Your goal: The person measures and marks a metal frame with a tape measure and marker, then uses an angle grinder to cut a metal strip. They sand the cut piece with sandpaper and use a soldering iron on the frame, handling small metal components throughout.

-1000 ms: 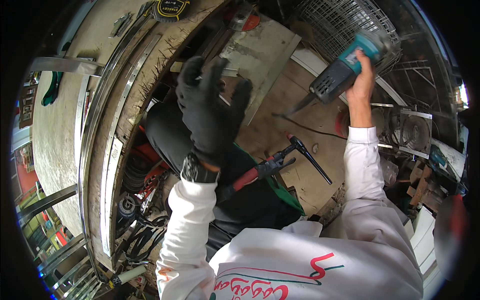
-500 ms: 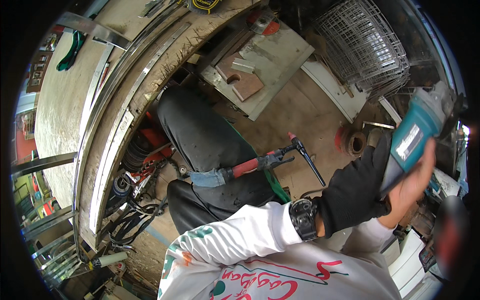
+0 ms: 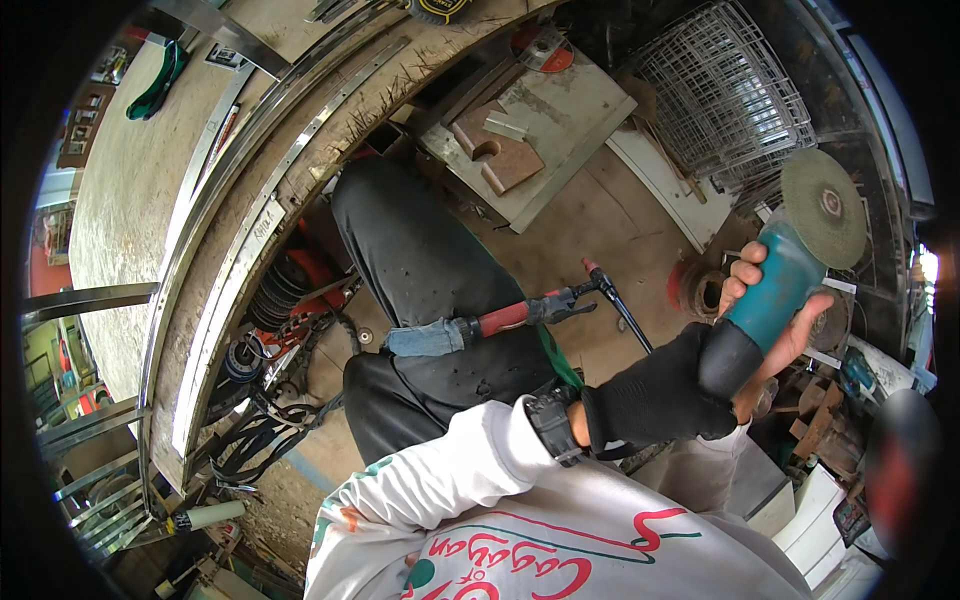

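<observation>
An angle grinder [image 3: 775, 300] with a teal body, black rear end and a round greyish-green disc [image 3: 826, 208] is held up at the right. My bare right hand [image 3: 805, 325] grips its body from beneath, fingers showing on both sides. At the rear end, my left hand [image 3: 655, 395] in a black glove is closed against the casing, its fingertips partly hidden. A black watch [image 3: 553, 425] is on the left wrist. Across my dark-trousered thighs lies a welding torch [image 3: 500, 320] with a red, cloth-wrapped handle and a black angled head.
A workbench [image 3: 120, 230] carrying metal strips [image 3: 232, 290] curves along the left. Ahead stands a low board [image 3: 585, 110] with a notched wooden block [image 3: 500, 150] and a red cutting disc [image 3: 542, 48]. Wire racks [image 3: 725, 95] stand far right. Cables [image 3: 255, 440] tangle beside my knee.
The grinder has turned and shifted left, so its disc now faces up into view. My gloved left hand has slid back to its rear end, while the right hand has come around the body.
</observation>
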Tool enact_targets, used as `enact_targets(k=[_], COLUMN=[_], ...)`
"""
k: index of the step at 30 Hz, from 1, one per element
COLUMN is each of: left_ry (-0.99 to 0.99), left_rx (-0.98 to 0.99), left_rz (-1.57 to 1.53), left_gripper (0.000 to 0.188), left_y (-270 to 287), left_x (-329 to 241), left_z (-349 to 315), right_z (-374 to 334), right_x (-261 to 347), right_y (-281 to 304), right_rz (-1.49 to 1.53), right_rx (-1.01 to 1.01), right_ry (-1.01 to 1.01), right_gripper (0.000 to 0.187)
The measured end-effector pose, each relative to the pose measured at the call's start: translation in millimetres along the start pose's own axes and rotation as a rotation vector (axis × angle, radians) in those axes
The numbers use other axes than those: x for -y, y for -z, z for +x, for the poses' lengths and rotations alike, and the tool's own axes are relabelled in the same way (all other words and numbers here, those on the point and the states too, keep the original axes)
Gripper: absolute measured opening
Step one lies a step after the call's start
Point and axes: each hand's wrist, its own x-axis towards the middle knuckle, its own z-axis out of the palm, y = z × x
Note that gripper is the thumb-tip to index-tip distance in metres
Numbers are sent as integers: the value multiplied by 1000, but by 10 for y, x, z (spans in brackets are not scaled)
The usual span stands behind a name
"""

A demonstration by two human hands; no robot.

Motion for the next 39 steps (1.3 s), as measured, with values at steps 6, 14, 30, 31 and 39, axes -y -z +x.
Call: enact_targets(k=[6,14,30,31,39], left_ry=[-5,-77,-312,-318,-256], left_rx=[-8,21,-760,-792,-840], left_rz=[39,1062,1670,1637,1439], left_gripper=[75,43,17,18,21], left_y=[5,850,2239,2221,2267], left_x=[83,-313,-919,-932,-837], left_z=[5,309,107,56,-1], right_z=[-53,222,607,638,877], right_x=[104,270,-153,-229,-593], right_y=[41,150,541,537,412], right_rz=[-220,-466,-1492,-1499,-1586], right_rx=[-117,-173,-236,-194,2], right_ry=[-20,-104,-146,-173,-370], right_gripper=[101,86,95,95,101])
